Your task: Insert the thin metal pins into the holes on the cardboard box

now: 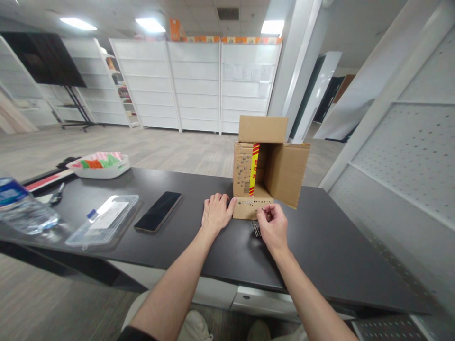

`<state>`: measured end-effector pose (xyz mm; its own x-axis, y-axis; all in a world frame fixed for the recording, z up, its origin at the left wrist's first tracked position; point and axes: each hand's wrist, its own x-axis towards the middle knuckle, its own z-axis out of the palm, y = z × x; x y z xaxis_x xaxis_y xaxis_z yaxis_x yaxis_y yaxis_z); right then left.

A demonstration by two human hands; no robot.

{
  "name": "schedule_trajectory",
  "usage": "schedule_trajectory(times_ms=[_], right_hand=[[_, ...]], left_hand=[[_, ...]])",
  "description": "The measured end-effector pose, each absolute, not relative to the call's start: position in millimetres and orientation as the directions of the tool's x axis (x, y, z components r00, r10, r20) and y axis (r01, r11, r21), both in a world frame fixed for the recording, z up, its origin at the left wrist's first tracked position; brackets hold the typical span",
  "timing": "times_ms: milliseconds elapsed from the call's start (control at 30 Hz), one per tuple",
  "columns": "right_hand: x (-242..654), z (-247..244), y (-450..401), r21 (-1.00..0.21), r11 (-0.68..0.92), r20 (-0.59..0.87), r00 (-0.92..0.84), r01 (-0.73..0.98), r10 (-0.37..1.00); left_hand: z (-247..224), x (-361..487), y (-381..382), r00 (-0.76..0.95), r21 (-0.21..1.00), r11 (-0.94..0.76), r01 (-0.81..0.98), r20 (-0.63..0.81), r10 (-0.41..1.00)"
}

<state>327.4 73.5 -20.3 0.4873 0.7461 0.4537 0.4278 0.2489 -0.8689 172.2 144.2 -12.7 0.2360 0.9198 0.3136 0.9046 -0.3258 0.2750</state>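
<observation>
An open cardboard box (272,175) lies on its side on the dark table, its mouth facing me. Its lower flap (243,213) points toward me, with a row of small round spots, some of them shiny like metal heads. Thin metal shanks (256,229) stick out below that flap. My left hand (217,211) rests on the table with fingers apart, its thumb at the flap's left edge. At the flap's right end, my right hand (273,222) is closed in a pinch. Whatever sits between those fingertips is too small to name.
Left of the box lie a black phone (158,211) and a clear plastic case (104,221). A water bottle (24,208) and a white basket (101,170) with colourful contents are farther left. A perforated white panel (408,156) stands on the right.
</observation>
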Motion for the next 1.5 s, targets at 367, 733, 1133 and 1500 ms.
schedule_trajectory(times_ms=[367, 733, 1133, 1500], right_hand=[[336, -24, 90, -0.906, 0.261, 0.410, 0.536, 0.334, 0.738], [336, -28, 92, -0.915, 0.261, 0.389, 0.504, 0.308, 0.771], [330, -25, 92, -0.921, 0.336, 0.389, 0.417, 0.199, 0.821], [333, -21, 89, -0.932, 0.277, 0.354, 0.420, 0.234, 0.836]], left_hand=[[-16, 172, 146, 0.237, 0.270, -0.335, 0.903, 0.338, 0.911], [-16, 172, 146, 0.254, 0.244, -0.350, 0.904, 0.350, 0.902], [-18, 172, 148, 0.240, 0.248, -0.333, 0.909, 0.342, 0.909], [-14, 172, 145, 0.248, 0.257, -0.336, 0.906, 0.323, 0.913]])
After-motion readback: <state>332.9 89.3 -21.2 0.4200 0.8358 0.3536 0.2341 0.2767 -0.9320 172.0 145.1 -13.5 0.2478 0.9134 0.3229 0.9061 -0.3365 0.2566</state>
